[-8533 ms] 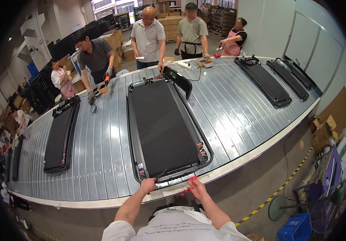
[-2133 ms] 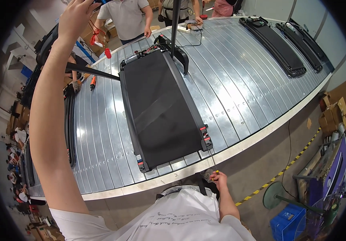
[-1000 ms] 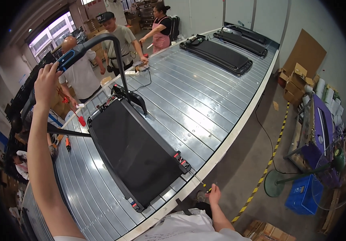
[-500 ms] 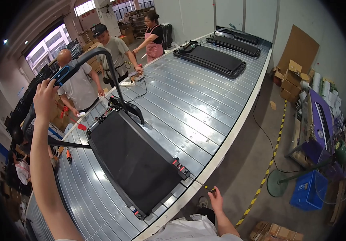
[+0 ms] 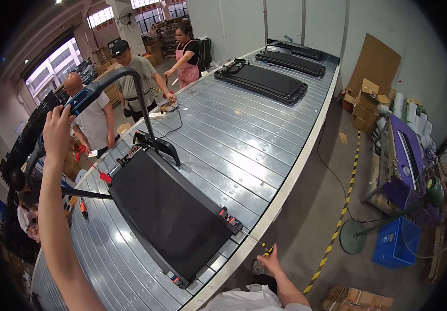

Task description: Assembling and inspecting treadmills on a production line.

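A treadmill with a black belt [image 5: 169, 217] lies on the slatted metal table, its upright frame raised at the far end. My left hand [image 5: 57, 129] is raised at the left, its fingers closed on the edge of the treadmill's console [image 5: 81, 101], which has a blue-edged panel. Low at the table's near edge, my right hand [image 5: 270, 262] grips a screwdriver [image 5: 268, 252] with a yellow and black handle. The thin shaft points up-left and reaches the treadmill's near right corner bracket [image 5: 230, 222]. Its tip is too small to make out.
More flat treadmills [image 5: 260, 81] lie farther along the metal table [image 5: 218, 140]. An orange and black tool [image 5: 83, 209] rests left of the belt. Three people stand along the far left side. On the right are a green fan stand [image 5: 353, 237], a blue crate [image 5: 395, 243] and cartons [image 5: 368, 106].
The view has shifted slightly, so the scene sits a little farther left. My right fingers have changed their hold on the screwdriver handle. My left hand stays on the console.
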Demonstrator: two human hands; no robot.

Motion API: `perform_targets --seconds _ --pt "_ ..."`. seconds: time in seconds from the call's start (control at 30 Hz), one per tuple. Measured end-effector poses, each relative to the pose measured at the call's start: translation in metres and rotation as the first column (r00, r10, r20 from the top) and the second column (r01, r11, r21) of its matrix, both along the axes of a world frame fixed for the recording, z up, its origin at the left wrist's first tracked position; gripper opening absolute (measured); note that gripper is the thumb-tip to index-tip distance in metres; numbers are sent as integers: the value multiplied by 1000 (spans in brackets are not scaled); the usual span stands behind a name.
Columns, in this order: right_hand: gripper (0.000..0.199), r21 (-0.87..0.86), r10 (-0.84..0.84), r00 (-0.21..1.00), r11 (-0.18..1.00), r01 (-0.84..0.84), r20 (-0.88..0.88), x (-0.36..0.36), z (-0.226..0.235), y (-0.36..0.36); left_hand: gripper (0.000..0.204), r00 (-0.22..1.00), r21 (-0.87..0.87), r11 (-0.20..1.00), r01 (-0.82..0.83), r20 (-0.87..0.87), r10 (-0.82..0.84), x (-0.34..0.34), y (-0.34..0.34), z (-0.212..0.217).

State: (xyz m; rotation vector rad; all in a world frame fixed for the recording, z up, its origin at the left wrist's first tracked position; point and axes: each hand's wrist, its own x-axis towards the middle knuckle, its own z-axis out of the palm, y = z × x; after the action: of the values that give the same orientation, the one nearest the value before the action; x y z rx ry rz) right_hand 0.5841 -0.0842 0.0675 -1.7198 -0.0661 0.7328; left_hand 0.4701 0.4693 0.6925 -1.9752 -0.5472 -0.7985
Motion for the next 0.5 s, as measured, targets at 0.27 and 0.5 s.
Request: perform_targets --seconds 0.27,0.5 --pt "71 -310 269 673 949 -62 689 27 52 4 38 991 -35 998 -51 -125 46 13 -5 6" --pt "49 -19 -388 528 818 575 -756 50 -65 18 43 992 -47 999 6 -128 -12 29 9 10"
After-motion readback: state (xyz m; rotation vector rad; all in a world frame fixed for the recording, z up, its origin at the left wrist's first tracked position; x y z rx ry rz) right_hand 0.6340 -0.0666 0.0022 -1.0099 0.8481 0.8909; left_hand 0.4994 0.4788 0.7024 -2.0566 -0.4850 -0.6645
